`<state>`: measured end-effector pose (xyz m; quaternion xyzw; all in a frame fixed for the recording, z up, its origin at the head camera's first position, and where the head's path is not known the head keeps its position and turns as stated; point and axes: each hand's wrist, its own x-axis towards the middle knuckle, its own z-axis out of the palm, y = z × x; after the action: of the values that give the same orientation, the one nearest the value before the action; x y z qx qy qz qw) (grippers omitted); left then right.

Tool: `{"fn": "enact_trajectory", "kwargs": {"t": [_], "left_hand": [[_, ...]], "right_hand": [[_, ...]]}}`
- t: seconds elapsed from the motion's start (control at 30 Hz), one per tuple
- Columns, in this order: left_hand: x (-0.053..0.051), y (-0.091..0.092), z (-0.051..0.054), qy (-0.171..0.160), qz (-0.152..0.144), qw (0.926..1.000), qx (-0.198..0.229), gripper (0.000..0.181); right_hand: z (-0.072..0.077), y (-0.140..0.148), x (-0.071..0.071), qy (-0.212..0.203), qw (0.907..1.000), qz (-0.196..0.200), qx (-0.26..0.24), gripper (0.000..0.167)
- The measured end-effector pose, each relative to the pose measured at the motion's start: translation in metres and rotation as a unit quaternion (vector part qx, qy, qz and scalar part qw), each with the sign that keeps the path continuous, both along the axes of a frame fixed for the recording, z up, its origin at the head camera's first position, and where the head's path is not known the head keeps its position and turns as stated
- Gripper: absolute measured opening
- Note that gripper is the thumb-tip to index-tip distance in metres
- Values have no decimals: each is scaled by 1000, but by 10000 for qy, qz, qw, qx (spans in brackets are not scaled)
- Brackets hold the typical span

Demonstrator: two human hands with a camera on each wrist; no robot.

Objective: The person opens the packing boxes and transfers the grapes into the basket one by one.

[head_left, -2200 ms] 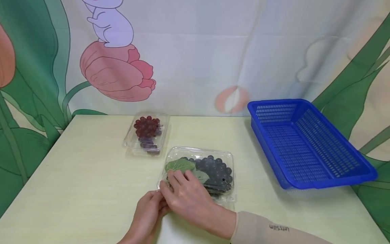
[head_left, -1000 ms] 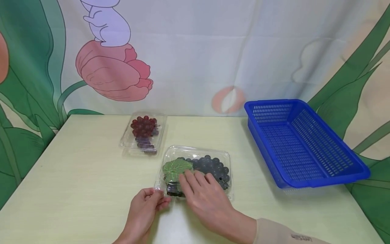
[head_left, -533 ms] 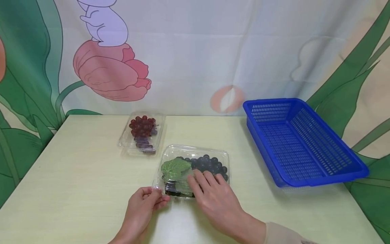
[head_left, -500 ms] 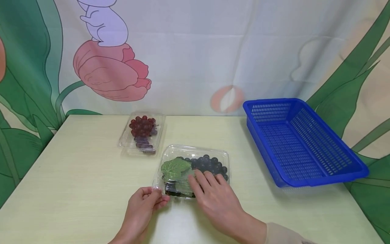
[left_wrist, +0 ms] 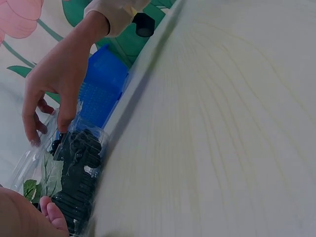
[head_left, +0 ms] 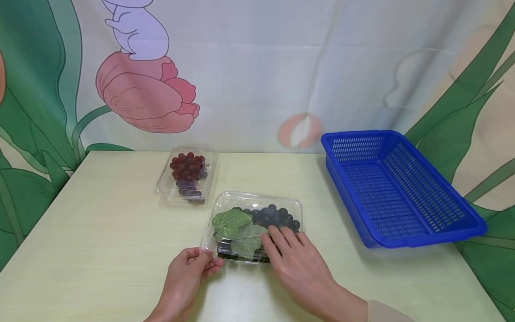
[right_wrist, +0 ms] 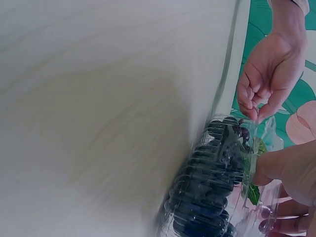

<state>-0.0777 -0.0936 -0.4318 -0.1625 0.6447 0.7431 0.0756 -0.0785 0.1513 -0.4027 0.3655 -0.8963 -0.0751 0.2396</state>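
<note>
A clear plastic clamshell container (head_left: 260, 196) with black grapes (head_left: 275, 216) and green leaves (head_left: 230, 222) inside lies on the table, its lid down. At its front left corner my left hand (head_left: 186, 273) pinches the plastic edge between thumb and fingers, as the right wrist view also shows for that hand (right_wrist: 274, 74). My right hand (head_left: 301, 270) rests on the lid near the front right, fingers lightly bent on top. In the right wrist view its thumb (right_wrist: 271, 168) touches the front edge of the lid. The hand hides part of the grapes.
Another clear container (head_left: 166, 184) with red and purple grapes (head_left: 187, 167) stands at the back left. A blue plastic basket (head_left: 354, 205) with slotted walls sits on the right side of the table (head_left: 92, 250). A printed curtain (head_left: 249, 89) hangs behind.
My right hand has slid rightward along the front of the lid, away from the left corner, uncovering the leaves. My left hand stays at the corner. The view has shifted slightly.
</note>
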Motion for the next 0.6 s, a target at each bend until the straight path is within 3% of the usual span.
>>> {"fn": "enact_trajectory", "kwargs": {"t": [0.6], "left_hand": [[0, 0, 1, -17, 27, 10000, 17, 20]], "right_hand": [[3, 13, 2, -295, 9995, -94, 37, 40]]}}
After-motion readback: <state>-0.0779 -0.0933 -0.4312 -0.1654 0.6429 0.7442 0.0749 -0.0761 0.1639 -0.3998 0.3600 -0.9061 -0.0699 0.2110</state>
